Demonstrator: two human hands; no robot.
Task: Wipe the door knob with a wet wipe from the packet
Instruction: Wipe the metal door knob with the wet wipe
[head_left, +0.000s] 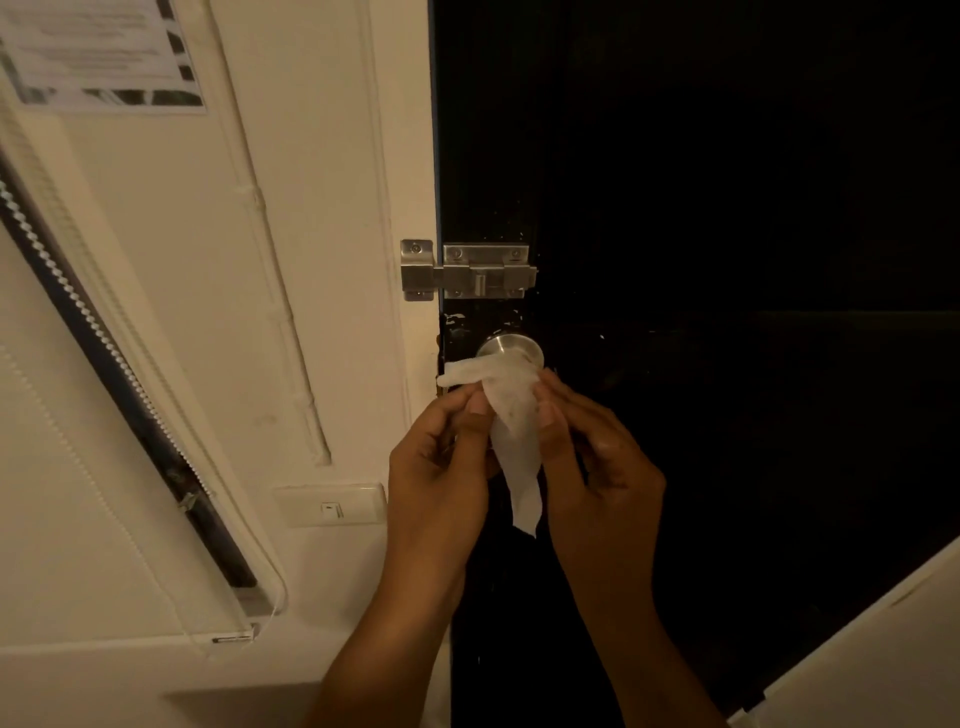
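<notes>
The black door (727, 260) fills the right side, its slide bolt (467, 271) just above the steel door knob (511, 347) at the door's left edge. Both hands, left hand (439, 467) and right hand (597, 462), pinch the wet wipe (511, 410) draped under the knob.

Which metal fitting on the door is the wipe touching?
The round door knob; the wet wipe drapes over its underside. The slide bolt above it is untouched.
</notes>
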